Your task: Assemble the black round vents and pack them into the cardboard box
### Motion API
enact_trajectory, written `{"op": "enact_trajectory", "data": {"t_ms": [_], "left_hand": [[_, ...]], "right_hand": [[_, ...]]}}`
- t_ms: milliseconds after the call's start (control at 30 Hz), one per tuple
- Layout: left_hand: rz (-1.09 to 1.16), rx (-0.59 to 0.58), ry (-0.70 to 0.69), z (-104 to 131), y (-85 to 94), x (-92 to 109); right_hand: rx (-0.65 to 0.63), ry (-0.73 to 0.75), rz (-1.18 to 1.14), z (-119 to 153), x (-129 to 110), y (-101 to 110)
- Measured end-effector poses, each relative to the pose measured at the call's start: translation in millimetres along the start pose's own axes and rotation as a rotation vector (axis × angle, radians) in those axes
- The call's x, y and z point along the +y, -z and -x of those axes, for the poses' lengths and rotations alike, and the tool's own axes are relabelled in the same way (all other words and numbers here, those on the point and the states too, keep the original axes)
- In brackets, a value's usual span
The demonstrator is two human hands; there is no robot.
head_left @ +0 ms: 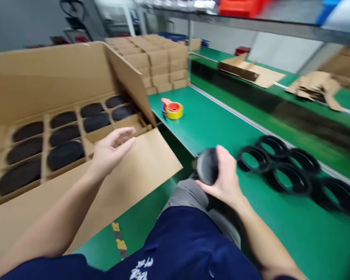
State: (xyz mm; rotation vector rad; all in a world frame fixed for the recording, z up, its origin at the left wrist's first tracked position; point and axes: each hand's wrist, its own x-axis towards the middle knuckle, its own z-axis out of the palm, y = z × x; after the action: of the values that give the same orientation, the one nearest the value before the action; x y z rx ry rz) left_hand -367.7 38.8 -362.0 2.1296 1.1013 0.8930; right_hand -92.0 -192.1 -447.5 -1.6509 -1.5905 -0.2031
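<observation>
My right hand (228, 179) grips a round black part (207, 167) with a greyish face, held above my lap beside the green workbench. Motion blurs it, so its exact kind is unclear. My left hand (109, 151) is empty, thumb and fingers apart, over the near edge of an open cardboard box (146, 153). Cardboard dividers split the box into compartments, and several hold round black pieces (65, 154). Near my left fingertips, the compartments at the box's right corner show bare cardboard. Several black rings (288, 178) lie on the bench to the right of my right hand.
A tape dispenser (174, 110) with yellow tape rests on the green bench (204, 120). Stacked cartons (159, 58) stand at the back. Flat cardboard pieces (258, 74) lie beyond the metal rail, beneath an overhead shelf (251, 23) carrying red and blue bins.
</observation>
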Motion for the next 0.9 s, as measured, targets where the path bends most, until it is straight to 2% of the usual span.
{"op": "enact_trajectory", "data": {"t_ms": [100,133,167,233,300,467,567,733,900], "left_hand": [[0.446,-0.603,0.03,25.4,-68.4,41.5],[0.562,-0.745,0.056,34.2,-87.5,50.8],[0.642,-0.819,0.072,41.0,-103.5,57.5],[0.724,-0.818,0.08,48.6,-124.4,64.8],[0.757,-0.764,0.091,50.7,-131.2,67.5],[0.783,-0.736,0.095,50.8,-123.7,73.7],[0.786,-0.71,0.081,53.7,-121.9,76.9],[0.806,-0.688,0.069,61.5,-123.2,79.6],[0.783,-0.655,0.074,62.9,-129.4,78.1]], "right_hand": [[-0.006,0.0,-0.001,8.7,-9.1,-6.7],[0.001,0.009,-0.01,7.4,-13.0,-10.7],[0.019,0.02,-0.022,6.0,-16.4,-13.4],[0.053,0.04,-0.104,6.3,-19.3,-12.2],[0.066,-0.008,-0.297,11.4,-15.2,-3.4],[0.205,-0.403,-0.808,28.6,4.2,14.2],[0.184,-0.539,-0.982,31.3,4.1,9.3],[0.094,-0.524,-1.17,30.2,-9.3,1.6],[0.159,-0.542,-1.173,29.1,-16.5,0.8]]}}
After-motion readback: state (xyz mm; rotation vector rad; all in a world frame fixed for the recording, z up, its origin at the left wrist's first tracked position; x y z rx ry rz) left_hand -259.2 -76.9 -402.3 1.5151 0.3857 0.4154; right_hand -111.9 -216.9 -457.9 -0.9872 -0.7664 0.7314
